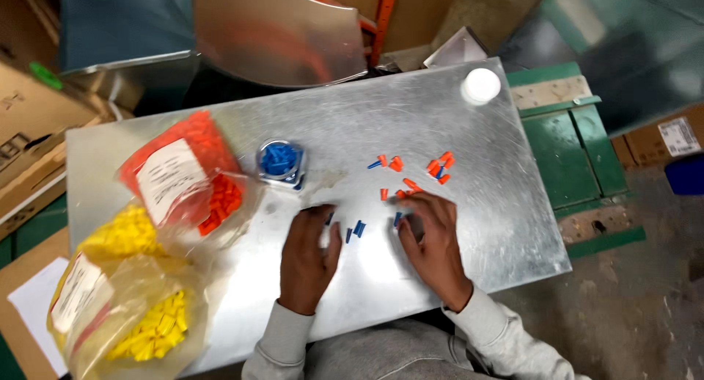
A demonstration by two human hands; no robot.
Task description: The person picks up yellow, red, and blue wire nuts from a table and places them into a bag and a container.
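Observation:
My left hand [308,257] lies palm down on the metal table [484,226], fingers curled over small blue caps at its tips. Two more blue caps [355,230] lie just right of it. My right hand [433,240] rests on the table with its fingers bent over a blue cap [398,218] and touching orange caps [405,192]. Beyond the hands, loose orange and blue caps [438,166] are scattered. A small clear jar [280,161] filled with blue caps stands behind the left hand.
A clear bag of orange caps [189,176] and a bag of yellow caps [132,292] lie at the table's left. A white round lid [480,85] sits at the far right corner. Cardboard boxes, curved sheet metal and a green pallet surround the table.

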